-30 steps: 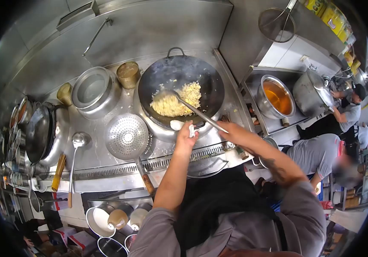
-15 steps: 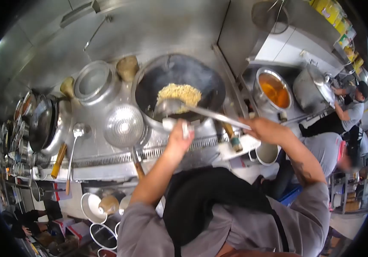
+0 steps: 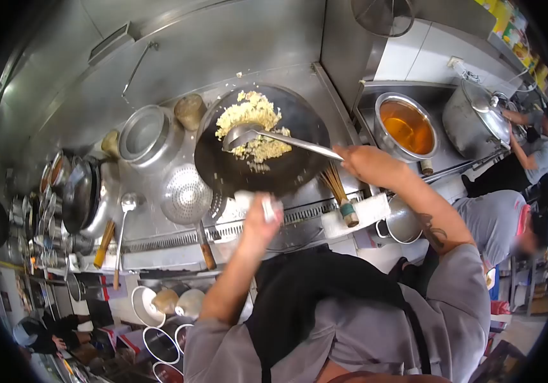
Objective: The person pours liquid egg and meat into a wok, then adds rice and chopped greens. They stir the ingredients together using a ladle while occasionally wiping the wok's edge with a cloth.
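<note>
My right hand [image 3: 373,167] is closed round the handle of a long metal ladle [image 3: 243,135]. The ladle's bowl lies among yellowish fried rice [image 3: 248,115], some of it in the air above the dark wok [image 3: 299,159]. My left hand [image 3: 262,220] is closed on a white cloth [image 3: 269,208] at the wok's near rim, slightly blurred. A bamboo brush [image 3: 344,203] rests just right of the wok.
Left of the wok are a perforated strainer [image 3: 186,195], a metal pot [image 3: 143,135] and another ladle [image 3: 128,203]. To the right stand a bowl of orange liquid [image 3: 408,127] and a lidded pot [image 3: 472,121]. Two people [image 3: 532,143] are at the far right.
The wok has tilted and risen off its burner, and the rice has been tossed up and spread. The ladle has moved up and left with my right hand. My left hand has moved slightly down.
</note>
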Motion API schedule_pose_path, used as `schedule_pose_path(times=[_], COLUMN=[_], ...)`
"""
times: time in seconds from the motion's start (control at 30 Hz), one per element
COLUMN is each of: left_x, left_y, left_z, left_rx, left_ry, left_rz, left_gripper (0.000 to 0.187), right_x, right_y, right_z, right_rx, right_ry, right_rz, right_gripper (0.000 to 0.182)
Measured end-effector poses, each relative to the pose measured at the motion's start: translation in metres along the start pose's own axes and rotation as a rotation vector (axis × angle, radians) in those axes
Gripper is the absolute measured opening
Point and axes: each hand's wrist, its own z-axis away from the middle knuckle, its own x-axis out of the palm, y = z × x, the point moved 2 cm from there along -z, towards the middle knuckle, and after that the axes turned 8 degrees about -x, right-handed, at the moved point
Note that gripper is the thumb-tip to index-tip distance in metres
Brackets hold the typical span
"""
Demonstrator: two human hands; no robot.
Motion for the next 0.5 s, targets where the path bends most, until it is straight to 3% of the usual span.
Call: schedule_pose_path(times=[0.03, 0.07, 0.1, 0.13, 0.17, 0.23, 0.3, 0.33, 0.37, 0.43, 0.5], left_x=[0.003, -0.004, 0.003, 0.012, 0.032, 0.044, 0.039, 0.020, -0.004, -0.045, -0.048], left_y=[0.016, 0.008, 0.008, 0.012, 0.008, 0.009, 0.026, 0.025, 0.007, -0.035, -0.065], left_z=[-0.014, -0.006, -0.001, 0.005, 0.034, 0.044, 0.013, -0.015, -0.021, -0.010, 0.025], left_rx=[0.161, 0.155, -0.007, -0.172, -0.206, -0.187, -0.234, -0.124, -0.129, -0.193, -0.200], left_ry=[-0.059, -0.047, 0.006, 0.055, 0.156, 0.171, 0.112, -0.052, -0.053, -0.109, -0.033], left_rz=[-0.182, -0.169, -0.008, 0.135, 0.135, 0.148, 0.270, 0.199, 0.199, 0.226, 0.119], left_gripper=[0.003, 0.003, 0.005, 0.006, 0.006, 0.008, 0.009, 0.008, 0.008, 0.005, 0.011], right_x=[-0.007, -0.017, -0.032, -0.042, -0.043, -0.033, 0.007, 0.026, 0.038, 0.046, 0.017], right_y=[-0.008, -0.018, -0.019, -0.017, -0.009, 0.006, 0.024, 0.027, 0.028, 0.014, 0.008], right_z=[0.006, 0.015, 0.017, 0.027, 0.031, 0.036, 0.020, 0.004, -0.005, -0.002, 0.003], right_rx=[-0.007, 0.043, 0.084, -0.023, -0.024, 0.056, 0.034, 0.116, 0.198, 0.080, 0.084], right_ry=[-0.011, -0.152, -0.277, -0.283, -0.274, -0.408, -0.362, -0.337, -0.309, -0.037, 0.018], right_rz=[-0.009, -0.027, -0.020, -0.069, -0.071, -0.215, -0.185, -0.019, 0.151, 0.345, 0.289], right_gripper=[0.036, 0.037, 0.038, 0.044, 0.044, 0.043, 0.041, 0.040, 0.038, 0.029, 0.031])
